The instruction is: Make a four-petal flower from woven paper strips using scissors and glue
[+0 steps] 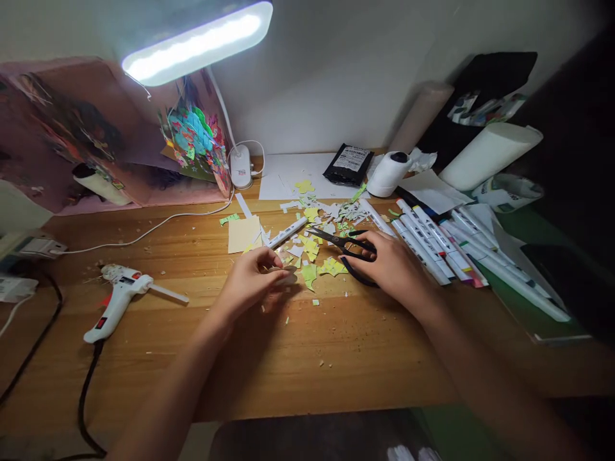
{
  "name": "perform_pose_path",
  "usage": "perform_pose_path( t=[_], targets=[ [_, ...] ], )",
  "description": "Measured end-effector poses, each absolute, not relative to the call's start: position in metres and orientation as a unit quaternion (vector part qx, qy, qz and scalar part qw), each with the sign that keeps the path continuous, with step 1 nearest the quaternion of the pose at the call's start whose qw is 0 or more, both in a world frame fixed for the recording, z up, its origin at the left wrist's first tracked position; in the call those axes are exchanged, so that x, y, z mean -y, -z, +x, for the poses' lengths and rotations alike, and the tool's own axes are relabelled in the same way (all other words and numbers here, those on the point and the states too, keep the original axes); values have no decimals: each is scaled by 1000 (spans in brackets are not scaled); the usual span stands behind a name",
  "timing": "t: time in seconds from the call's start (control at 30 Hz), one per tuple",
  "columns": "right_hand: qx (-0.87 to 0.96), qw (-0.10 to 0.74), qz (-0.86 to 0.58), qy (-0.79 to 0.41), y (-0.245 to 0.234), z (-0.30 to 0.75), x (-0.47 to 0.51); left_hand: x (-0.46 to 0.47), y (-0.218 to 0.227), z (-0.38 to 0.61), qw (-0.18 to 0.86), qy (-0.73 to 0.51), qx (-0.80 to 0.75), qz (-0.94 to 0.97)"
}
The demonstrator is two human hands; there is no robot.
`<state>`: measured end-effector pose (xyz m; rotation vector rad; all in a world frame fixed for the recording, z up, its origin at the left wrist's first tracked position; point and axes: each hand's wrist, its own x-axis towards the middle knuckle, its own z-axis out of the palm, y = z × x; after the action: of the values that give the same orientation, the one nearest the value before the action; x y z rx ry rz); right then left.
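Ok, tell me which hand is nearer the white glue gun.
Left. The left hand is to the right of the white glue gun, apart from it; the right hand is farther right, holding black scissors.

No text is legible, even on the black packet (348, 164).

A bright white lamp (202, 45) hangs over the wooden desk (288, 378), lighting an open pink box (158, 193) at the left with colourful cut-outs (192, 131) inside. A white glue gun (114, 307) lies near the desk's left side, its black cord (82, 400) trailing off the front edge. Against the back wall (317, 83), a black packet (349, 165) overlaps a white sheet (278, 174), with a white rounded object (385, 177) just beside it and a thick white roll (490, 157) tilted farther right.
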<state>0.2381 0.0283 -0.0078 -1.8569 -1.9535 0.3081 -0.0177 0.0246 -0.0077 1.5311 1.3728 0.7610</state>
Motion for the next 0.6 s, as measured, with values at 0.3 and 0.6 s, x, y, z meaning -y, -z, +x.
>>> perform_pose_path(
  t=[0.3,0.6],
  targets=[
    [733,266,-615,-113,6,224,-18,-15,-12,3,556,-435,-516,485],
    [584,354,-454,-572,0,196,2,-1,-3,15,528,-453,-495,520]
  ],
)
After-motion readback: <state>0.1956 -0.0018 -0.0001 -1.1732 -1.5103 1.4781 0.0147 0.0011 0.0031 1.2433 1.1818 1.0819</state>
